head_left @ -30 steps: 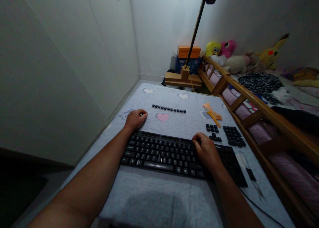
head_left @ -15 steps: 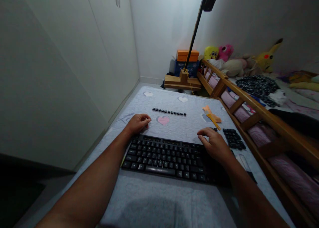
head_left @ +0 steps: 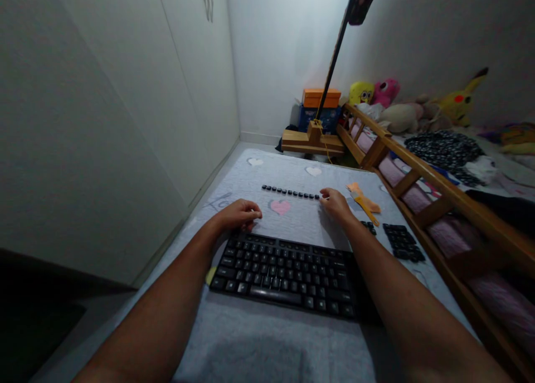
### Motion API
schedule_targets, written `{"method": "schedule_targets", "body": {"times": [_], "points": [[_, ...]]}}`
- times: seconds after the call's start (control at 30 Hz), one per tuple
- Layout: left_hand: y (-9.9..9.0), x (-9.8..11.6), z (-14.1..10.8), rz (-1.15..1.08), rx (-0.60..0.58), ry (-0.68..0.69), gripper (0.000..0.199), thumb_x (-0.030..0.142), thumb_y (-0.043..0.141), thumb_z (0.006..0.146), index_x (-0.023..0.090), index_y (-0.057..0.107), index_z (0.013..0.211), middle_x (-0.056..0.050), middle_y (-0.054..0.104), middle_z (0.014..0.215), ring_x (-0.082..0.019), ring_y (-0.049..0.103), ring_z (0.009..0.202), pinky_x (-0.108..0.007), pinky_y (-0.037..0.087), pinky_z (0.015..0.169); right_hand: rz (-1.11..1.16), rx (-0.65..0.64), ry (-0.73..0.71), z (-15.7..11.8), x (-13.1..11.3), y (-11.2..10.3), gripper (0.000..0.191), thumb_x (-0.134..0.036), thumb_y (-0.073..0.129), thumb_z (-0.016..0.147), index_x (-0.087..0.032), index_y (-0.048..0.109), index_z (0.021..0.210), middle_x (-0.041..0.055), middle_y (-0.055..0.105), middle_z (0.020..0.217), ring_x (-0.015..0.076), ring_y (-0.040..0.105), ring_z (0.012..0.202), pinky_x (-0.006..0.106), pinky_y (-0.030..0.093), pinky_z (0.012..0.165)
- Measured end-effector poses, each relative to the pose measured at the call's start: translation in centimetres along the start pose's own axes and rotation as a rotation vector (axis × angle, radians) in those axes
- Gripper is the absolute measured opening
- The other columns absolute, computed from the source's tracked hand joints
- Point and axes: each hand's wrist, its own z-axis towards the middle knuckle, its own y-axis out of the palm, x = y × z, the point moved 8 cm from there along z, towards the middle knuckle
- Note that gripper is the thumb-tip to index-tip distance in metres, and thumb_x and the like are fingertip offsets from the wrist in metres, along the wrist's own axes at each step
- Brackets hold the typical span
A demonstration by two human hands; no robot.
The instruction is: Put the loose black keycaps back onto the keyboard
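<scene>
A black keyboard (head_left: 284, 274) lies across the bed cover, its right part hidden behind my right forearm. Beyond it runs a row of small black keycaps (head_left: 290, 193). My right hand (head_left: 335, 203) is at the right end of this row, thumb and forefinger drawn together beside the last keycap; whatever is between them is too small to make out. Above the keyboard's upper left corner hovers my left hand (head_left: 240, 214), fingers loosely bent and apart, with nothing visible in them.
More black keycaps (head_left: 402, 242) are grouped at the right, with a few others (head_left: 368, 227) nearby. A yellow-handled brush (head_left: 368, 209) rests on an orange cloth (head_left: 373, 204). A wooden bed rail (head_left: 412, 168) borders the right side, a white wardrobe (head_left: 125, 121) the left.
My right hand has moved forward and left, from above the keyboard's upper right to the end of the keycap row. My left hand's fingers have loosened slightly. The view has shifted a little.
</scene>
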Motion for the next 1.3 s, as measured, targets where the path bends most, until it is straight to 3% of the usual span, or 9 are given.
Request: {"method": "schedule_targets", "body": {"times": [0.17,0.3,0.4,0.63,0.8,1.07,1.17,1.3], "points": [[-0.1,-0.1,0.1,-0.033,0.010,0.009,0.031,0.045,0.066,0.073,0.016,0.065,0.084,0.000,0.060,0.053,-0.010,0.046,0.041,-0.021,0.032,0.043,-0.010,0.011,0.039,1.1,0.5,1.0,0.033,-0.013,0.057,0.082,-0.014,0.073,0.110,0.0106,0.074,0.099,0.0188,0.067,0.089,0.026,0.047,0.081],[-1.1,-0.3,0.5,-0.095,0.173,0.041,0.034,0.047,0.063,0.077,0.015,0.064,0.090,0.000,0.060,0.055,-0.009,0.042,0.038,-0.020,0.028,0.040,-0.017,0.018,0.052,1.4,0.4,1.5,0.027,-0.016,0.061,0.080,-0.015,0.077,0.102,0.0105,0.075,0.093,0.0192,0.067,0.086,0.026,0.046,0.079],[-1.2,-0.1,0.7,-0.037,0.250,0.087,0.032,0.045,0.062,0.077,0.016,0.065,0.089,0.000,0.062,0.058,-0.010,0.047,0.042,-0.021,0.033,0.043,-0.016,0.023,0.061,1.5,0.2,1.6,0.020,-0.014,0.062,0.078,-0.018,0.078,0.089,0.0091,0.076,0.092,0.0187,0.068,0.087,0.025,0.046,0.078],[-1.2,0.1,0.9,0.049,0.304,0.118,0.031,0.046,0.060,0.078,0.016,0.066,0.085,-0.001,0.064,0.061,-0.012,0.054,0.050,-0.022,0.038,0.049,0.079,0.030,0.049,0.5,0.1,-0.1,0.017,-0.016,0.060,0.077,-0.017,0.076,0.083,0.0086,0.076,0.089,0.0191,0.068,0.086,0.027,0.047,0.078],[-1.1,0.2,1.0,0.062,0.297,0.133,0.031,0.045,0.060,0.077,0.016,0.067,0.085,-0.001,0.064,0.062,-0.012,0.052,0.049,-0.023,0.038,0.048,0.198,-0.015,-0.017,-3.3,-0.4,-2.6,0.018,-0.023,0.061,0.079,-0.016,0.074,0.090,0.0057,0.075,0.084,0.0174,0.067,0.077,0.027,0.049,0.071],[-1.1,0.5,0.8,0.093,0.304,0.128,0.034,0.048,0.060,0.075,0.016,0.067,0.085,-0.002,0.065,0.063,-0.013,0.055,0.053,-0.024,0.039,0.050,0.300,-0.120,-0.157,-14.0,-2.5,-4.5,0.011,-0.025,0.060,0.080,-0.021,0.068,0.085,0.0031,0.071,0.086,0.0191,0.065,0.081,0.032,0.048,0.077],[-1.2,0.7,0.7,0.099,0.308,0.130,0.034,0.048,0.060,0.073,0.017,0.067,0.083,-0.002,0.066,0.063,-0.014,0.056,0.054,-0.025,0.040,0.052,0.241,-0.084,-0.184,-15.8,-2.7,-4.5,0.010,-0.020,0.058,0.080,-0.021,0.067,0.084,0.0035,0.069,0.086,0.0199,0.063,0.084,0.033,0.047,0.080],[-1.2,0.6,0.8,0.097,0.310,0.136,0.035,0.050,0.061,0.073,0.017,0.067,0.083,-0.002,0.066,0.064,-0.015,0.058,0.057,-0.026,0.042,0.054,0.170,-0.081,-0.179,-16.1,-2.3,-3.4,0.008,-0.016,0.058,0.079,-0.020,0.065,0.081,0.0050,0.068,0.087,0.0220,0.060,0.087,0.036,0.046,0.083]]}}
